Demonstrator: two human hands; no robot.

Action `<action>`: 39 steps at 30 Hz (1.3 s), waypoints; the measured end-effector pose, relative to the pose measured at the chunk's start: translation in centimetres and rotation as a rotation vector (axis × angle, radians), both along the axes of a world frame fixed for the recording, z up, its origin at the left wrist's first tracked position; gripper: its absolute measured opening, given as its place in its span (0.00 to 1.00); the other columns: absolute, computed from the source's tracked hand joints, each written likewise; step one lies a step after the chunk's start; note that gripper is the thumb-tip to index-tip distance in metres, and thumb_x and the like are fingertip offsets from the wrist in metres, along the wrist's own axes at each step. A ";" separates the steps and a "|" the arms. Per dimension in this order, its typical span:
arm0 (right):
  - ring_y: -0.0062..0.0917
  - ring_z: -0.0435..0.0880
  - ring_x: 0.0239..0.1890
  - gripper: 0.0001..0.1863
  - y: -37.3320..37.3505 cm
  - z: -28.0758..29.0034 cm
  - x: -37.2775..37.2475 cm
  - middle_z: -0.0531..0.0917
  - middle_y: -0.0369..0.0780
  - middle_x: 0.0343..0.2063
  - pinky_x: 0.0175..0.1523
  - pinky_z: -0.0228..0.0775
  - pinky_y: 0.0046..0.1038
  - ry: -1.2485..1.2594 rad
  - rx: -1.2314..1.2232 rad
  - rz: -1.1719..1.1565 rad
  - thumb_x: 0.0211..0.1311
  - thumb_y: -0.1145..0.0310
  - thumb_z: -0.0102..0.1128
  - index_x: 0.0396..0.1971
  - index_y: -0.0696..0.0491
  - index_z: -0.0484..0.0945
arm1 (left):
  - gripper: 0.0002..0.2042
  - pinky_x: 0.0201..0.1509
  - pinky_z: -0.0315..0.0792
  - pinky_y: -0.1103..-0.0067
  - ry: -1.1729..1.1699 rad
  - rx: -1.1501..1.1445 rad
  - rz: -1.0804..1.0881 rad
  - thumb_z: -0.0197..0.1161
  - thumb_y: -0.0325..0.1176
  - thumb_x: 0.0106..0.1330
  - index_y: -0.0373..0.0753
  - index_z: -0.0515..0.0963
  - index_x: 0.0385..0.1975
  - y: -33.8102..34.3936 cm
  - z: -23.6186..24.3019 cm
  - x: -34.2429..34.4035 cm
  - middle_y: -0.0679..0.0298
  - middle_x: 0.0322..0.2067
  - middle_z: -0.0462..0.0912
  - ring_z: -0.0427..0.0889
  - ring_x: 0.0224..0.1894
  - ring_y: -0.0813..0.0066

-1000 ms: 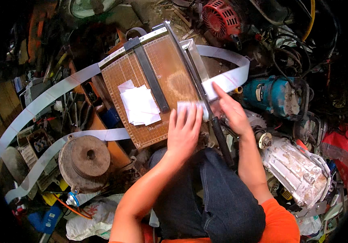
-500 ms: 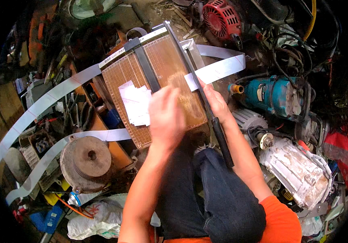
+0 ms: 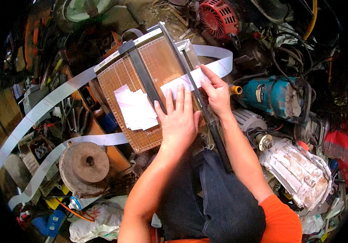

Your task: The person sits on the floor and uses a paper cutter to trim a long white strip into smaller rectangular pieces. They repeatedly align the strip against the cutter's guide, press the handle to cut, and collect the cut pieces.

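A paper cutter (image 3: 157,56) with a brown gridded board lies tilted before me. Its blade arm (image 3: 219,141) is lowered along the right edge, the black handle reaching my knee. The end of a long white paper strip (image 3: 224,65) passes under the blade arm onto the board. My left hand (image 3: 180,121) lies flat with fingers spread, fingertips pressing that end. Right of the blade, my right hand (image 3: 219,97) pinches the strip between thumb and fingers. A loose pile of cut white paper pieces (image 3: 135,108) sits on the board, left of the black guide bar (image 3: 143,75).
The strip also loops out to the left. Around the cutter are a round rusty metal housing (image 3: 85,164), a teal motor (image 3: 269,97), a whitish dirty motor (image 3: 299,174) and a red slotted cover (image 3: 218,18). Tools and scrap crowd the left side.
The strip's end has slid left under the blade arm, farther onto the board. My left hand has moved right from beside the pile and flattened on it. My right hand has come up onto the strip.
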State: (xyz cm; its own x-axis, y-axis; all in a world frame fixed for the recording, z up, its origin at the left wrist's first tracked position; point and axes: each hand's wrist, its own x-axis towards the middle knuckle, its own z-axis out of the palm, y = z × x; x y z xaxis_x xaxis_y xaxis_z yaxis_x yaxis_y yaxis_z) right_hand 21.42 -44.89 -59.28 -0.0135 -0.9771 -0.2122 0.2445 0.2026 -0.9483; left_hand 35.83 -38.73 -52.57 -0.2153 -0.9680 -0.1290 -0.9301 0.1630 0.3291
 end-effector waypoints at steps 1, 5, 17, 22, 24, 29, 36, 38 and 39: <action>0.16 0.78 0.53 0.23 -0.2 0.1 0.2 0.80 0.39 0.58 0.58 0.69 0.21 0.012 -0.012 0.003 0.68 0.75 0.55 0.63 0.59 0.72 | 0.38 0.68 0.45 0.37 -0.021 -0.009 0.008 0.64 0.44 0.63 0.35 0.58 0.70 -0.1 0.0 -0.4 0.53 0.72 0.55 0.52 0.73 0.44; 0.18 0.77 0.56 0.23 0.1 0.1 0.9 0.79 0.40 0.58 0.60 0.68 0.22 -0.041 -0.016 0.005 0.69 0.75 0.55 0.63 0.59 0.72 | 0.38 0.67 0.46 0.36 -0.032 -0.026 0.035 0.64 0.44 0.63 0.32 0.58 0.69 -0.1 -0.4 -0.7 0.50 0.72 0.55 0.52 0.73 0.40; 0.18 0.76 0.53 0.29 0.6 0.4 0.4 0.78 0.37 0.58 0.58 0.68 0.23 0.023 0.069 0.074 0.67 0.68 0.62 0.66 0.56 0.69 | 0.35 0.67 0.47 0.37 -0.034 -0.035 0.054 0.62 0.42 0.65 0.28 0.59 0.67 -0.1 -0.6 -0.6 0.44 0.71 0.55 0.53 0.73 0.41; 0.23 0.71 0.54 0.46 1.8 1.9 -1.1 0.71 0.38 0.61 0.61 0.64 0.26 -0.011 0.152 0.323 0.55 0.64 0.70 0.73 0.51 0.57 | 0.31 0.67 0.49 0.37 -0.092 -0.061 0.056 0.57 0.40 0.68 0.28 0.61 0.67 -0.3 -1.2 -0.7 0.45 0.71 0.56 0.55 0.72 0.42; 0.18 0.70 0.51 0.46 2.0 2.2 -0.8 0.73 0.37 0.57 0.61 0.63 0.23 0.043 0.126 0.286 0.54 0.65 0.69 0.73 0.51 0.57 | 0.30 0.66 0.49 0.36 -0.117 -0.077 0.046 0.56 0.40 0.68 0.29 0.62 0.66 0.0 -1.4 -0.6 0.46 0.71 0.56 0.55 0.72 0.43; 0.21 0.71 0.55 0.44 2.0 1.2 -1.4 0.73 0.38 0.57 0.64 0.62 0.26 0.108 0.129 0.320 0.58 0.65 0.68 0.73 0.50 0.57 | 0.29 0.67 0.48 0.37 -0.124 -0.073 0.032 0.54 0.38 0.67 0.29 0.64 0.66 -0.1 -1.4 -0.7 0.46 0.71 0.56 0.55 0.73 0.42; 0.31 0.78 0.57 0.32 6.7 4.9 -3.9 0.77 0.49 0.58 0.64 0.67 0.31 0.646 0.061 0.357 0.70 0.62 0.55 0.70 0.55 0.61 | 0.29 0.65 0.52 0.36 -0.161 -0.088 0.025 0.56 0.40 0.69 0.29 0.62 0.66 0.0 -1.3 -0.7 0.46 0.70 0.57 0.55 0.72 0.43; 0.32 0.83 0.50 0.31 8.9 4.7 -5.1 0.80 0.47 0.53 0.55 0.74 0.29 0.761 -0.040 0.485 0.71 0.63 0.52 0.71 0.54 0.60 | 0.30 0.65 0.52 0.36 -0.147 -0.094 0.024 0.56 0.40 0.69 0.29 0.62 0.66 -0.1 -1.4 -0.9 0.46 0.71 0.56 0.55 0.72 0.43; 0.29 0.84 0.46 0.31 8.8 6.6 -4.7 0.81 0.45 0.50 0.51 0.75 0.28 0.538 0.146 0.480 0.71 0.63 0.51 0.72 0.53 0.59 | 0.32 0.66 0.52 0.37 -0.175 -0.097 0.031 0.58 0.42 0.68 0.29 0.62 0.66 0.1 -1.6 -0.7 0.46 0.70 0.57 0.56 0.72 0.44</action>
